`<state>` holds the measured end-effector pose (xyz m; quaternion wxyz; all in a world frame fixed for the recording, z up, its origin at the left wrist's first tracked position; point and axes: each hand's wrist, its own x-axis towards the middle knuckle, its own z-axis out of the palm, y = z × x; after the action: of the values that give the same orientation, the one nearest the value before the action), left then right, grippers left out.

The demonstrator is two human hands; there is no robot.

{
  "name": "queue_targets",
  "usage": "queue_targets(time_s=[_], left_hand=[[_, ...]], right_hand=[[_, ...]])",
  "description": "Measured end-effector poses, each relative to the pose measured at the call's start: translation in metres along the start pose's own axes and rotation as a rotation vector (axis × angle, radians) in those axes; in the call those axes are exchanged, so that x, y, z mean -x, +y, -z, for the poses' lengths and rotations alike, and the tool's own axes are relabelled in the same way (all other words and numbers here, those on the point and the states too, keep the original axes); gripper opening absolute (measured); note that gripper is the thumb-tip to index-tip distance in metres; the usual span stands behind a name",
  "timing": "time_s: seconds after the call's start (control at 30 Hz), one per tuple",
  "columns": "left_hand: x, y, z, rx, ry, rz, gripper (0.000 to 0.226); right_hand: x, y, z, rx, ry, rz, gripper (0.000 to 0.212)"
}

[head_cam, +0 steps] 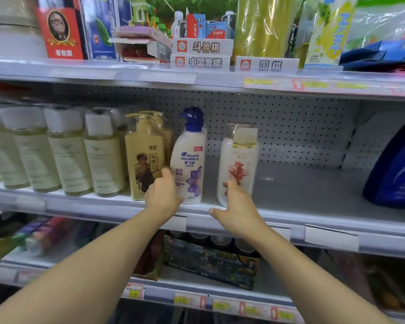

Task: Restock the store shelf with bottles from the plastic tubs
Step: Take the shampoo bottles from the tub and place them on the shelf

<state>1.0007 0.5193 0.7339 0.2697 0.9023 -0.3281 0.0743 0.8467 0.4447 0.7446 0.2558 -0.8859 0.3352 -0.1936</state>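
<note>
A white Head & Shoulders bottle (pixel 189 157) with a blue pump cap stands near the front edge of the middle shelf (pixel 290 195). My left hand (pixel 164 195) grips its lower left side, fingers slipped between it and a tan pump bottle (pixel 143 157). To its right stands a white bottle with a red tree print (pixel 240 160). My right hand (pixel 235 206) touches that bottle's lower front with its fingertips, the thumb spread out to the left over the shelf edge. No plastic tub is in view.
Several pale yellow bottles (pixel 63 148) fill the shelf's left part. A dark blue bottle (pixel 398 169) leans at the far right, with bare shelf between it and the red-print bottle. Boxes and game sets sit on the shelf above, packaged goods (pixel 211 260) below.
</note>
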Motion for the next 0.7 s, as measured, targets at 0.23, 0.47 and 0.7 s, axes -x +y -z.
queue_targets(time_s=[0.23,0.47,0.7], left_hand=[[0.029,-0.003,0.004,-0.145,0.021,-0.004,0.055],[0.074,-0.021,0.009,-0.226,0.019,-0.005,0.059],[0.123,-0.07,0.012,-0.325,-0.125,0.1,0.06]], right_hand=[[0.01,0.003,-0.005,0.117,-0.067,0.117,0.074],[0.032,-0.001,-0.027,0.183,-0.191,0.279,0.07],[0.062,-0.01,-0.072,0.234,-0.285,0.38,0.064]])
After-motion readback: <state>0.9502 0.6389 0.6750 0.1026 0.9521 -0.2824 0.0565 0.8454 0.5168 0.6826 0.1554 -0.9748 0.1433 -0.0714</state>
